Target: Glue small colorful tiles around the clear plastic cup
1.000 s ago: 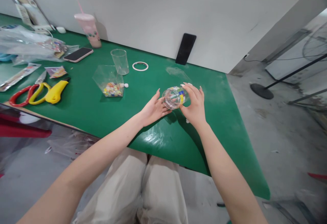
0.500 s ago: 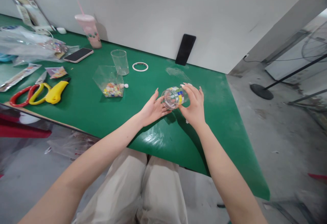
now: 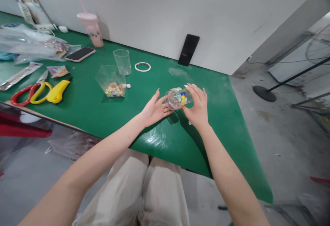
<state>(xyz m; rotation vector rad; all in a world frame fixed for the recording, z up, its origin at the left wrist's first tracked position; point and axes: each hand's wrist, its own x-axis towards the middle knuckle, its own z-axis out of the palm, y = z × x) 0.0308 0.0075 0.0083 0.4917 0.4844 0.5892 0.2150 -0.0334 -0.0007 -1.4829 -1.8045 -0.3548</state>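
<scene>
A clear cup [image 3: 177, 98] with colourful square tiles round its side lies tilted sideways above the table, its mouth toward the left. Thumb and fingers of my right hand [image 3: 197, 107] are wrapped round its base end. At the mouth, my left hand [image 3: 155, 111] has its palm up and its fingers stretched out, near or touching the rim; contact is hard to make out. Left of my hands stands a clear angular container [image 3: 109, 76] with many small coloured tiles [image 3: 115, 90] in it. Beside it is a second clear cup [image 3: 123, 63], upright.
On the green table [image 3: 211, 143] are a white ring [image 3: 142, 67], a pink cup with straw [image 3: 91, 28], a phone [image 3: 80, 54], red-handled scissors [image 3: 24, 94], a yellow-handled tool [image 3: 55, 92] and plastic bags [image 3: 28, 44]. A black phone [image 3: 189, 50] leans on the wall.
The whole view has shifted slightly. The tiled cup and both hands keep nearly the same pose.
</scene>
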